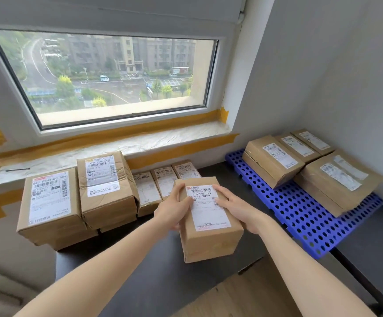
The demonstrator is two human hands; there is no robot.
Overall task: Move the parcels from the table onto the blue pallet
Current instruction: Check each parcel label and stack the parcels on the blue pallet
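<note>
Box gripped by 2 hands, left and right, long axis pointing away; blue pallet lies right, nearer the right hand.

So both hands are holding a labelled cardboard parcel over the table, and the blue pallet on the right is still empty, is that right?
Not quite. Both hands, left and right, do hold the labelled parcel over the table, but the blue pallet isn't empty: the head view shows four parcels already on it.
</note>
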